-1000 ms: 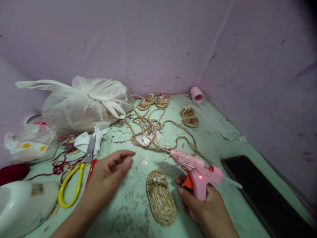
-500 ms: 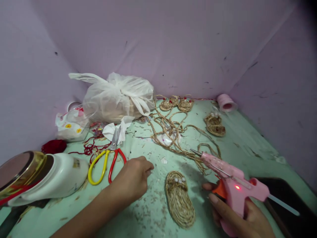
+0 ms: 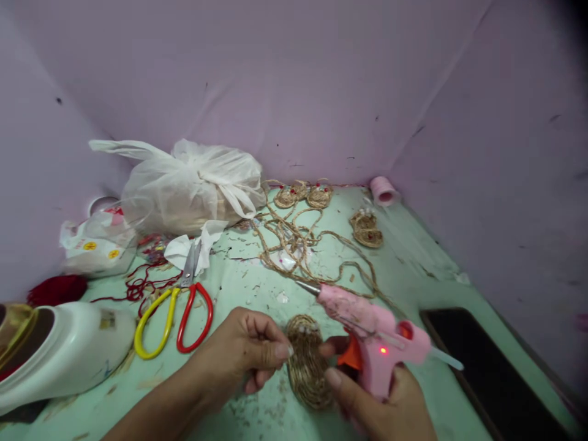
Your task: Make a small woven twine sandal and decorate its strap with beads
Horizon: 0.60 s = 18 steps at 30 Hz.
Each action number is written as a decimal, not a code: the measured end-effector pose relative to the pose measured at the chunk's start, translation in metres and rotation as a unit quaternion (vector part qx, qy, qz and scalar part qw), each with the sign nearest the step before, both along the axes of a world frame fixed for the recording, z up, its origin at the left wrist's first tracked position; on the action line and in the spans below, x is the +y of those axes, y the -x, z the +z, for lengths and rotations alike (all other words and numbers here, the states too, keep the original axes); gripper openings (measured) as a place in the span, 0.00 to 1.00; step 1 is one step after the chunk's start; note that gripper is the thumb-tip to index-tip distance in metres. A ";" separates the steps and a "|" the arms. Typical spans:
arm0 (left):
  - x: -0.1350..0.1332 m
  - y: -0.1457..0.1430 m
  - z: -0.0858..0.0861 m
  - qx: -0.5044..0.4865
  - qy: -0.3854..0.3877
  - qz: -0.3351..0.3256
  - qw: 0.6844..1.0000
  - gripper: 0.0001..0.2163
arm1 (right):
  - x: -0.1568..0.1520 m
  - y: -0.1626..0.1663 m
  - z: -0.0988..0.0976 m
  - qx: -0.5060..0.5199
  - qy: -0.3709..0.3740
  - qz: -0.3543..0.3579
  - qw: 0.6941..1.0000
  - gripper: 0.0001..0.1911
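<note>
A pink hot glue gun (image 3: 367,324), its red light lit, is gripped in my right hand (image 3: 386,404), with fingers at the orange trigger. Its metal nozzle points up and left, and a clear glue stick juts from the back. Below the nozzle lies a small woven rope sandal (image 3: 309,367) with pearl-like beads on its strap. At the sandal's left edge my left hand (image 3: 250,352) is closed, thumb and forefinger pinched together. Something tiny and pale may show at those fingertips, too small to name.
Left of my hands lie scissors (image 3: 174,318) with yellow and red handles and a white bottle (image 3: 87,343). Behind are tangled braided rope (image 3: 298,245), a tied plastic bag (image 3: 193,190), another sandal (image 3: 366,229) and a pink spool (image 3: 383,191). At right lies a black phone (image 3: 487,367).
The view has shifted to the right. My left hand has turned thumb-up and come close to the sandal. The glue gun has moved left, nearer the sandal, still in my right hand.
</note>
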State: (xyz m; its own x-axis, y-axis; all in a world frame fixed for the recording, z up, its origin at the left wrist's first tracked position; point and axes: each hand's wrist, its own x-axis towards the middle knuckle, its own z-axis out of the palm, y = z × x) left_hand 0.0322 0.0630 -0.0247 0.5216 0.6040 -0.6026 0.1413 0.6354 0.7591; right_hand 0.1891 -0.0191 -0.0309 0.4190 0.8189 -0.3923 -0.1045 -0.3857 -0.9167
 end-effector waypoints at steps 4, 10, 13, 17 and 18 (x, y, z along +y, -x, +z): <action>-0.010 -0.008 -0.006 -0.039 0.038 0.018 0.998 0.15 | 0.002 0.013 0.003 0.037 -0.036 0.004 0.999 0.09; -0.019 -0.015 -0.006 -0.036 0.037 0.017 0.999 0.17 | 0.001 0.020 -0.003 0.078 -0.060 0.010 0.995 0.08; -0.021 -0.014 -0.007 -0.037 0.021 0.013 0.999 0.16 | 0.001 0.016 -0.001 0.068 -0.073 0.016 0.995 0.07; -0.016 -0.009 -0.005 -0.047 0.004 0.058 0.997 0.13 | 0.017 -0.011 0.001 -0.055 -0.066 -0.016 0.996 0.06; -0.014 -0.008 -0.004 -0.050 -0.003 0.073 0.996 0.13 | 0.024 -0.020 0.001 -0.078 -0.059 -0.022 0.995 0.07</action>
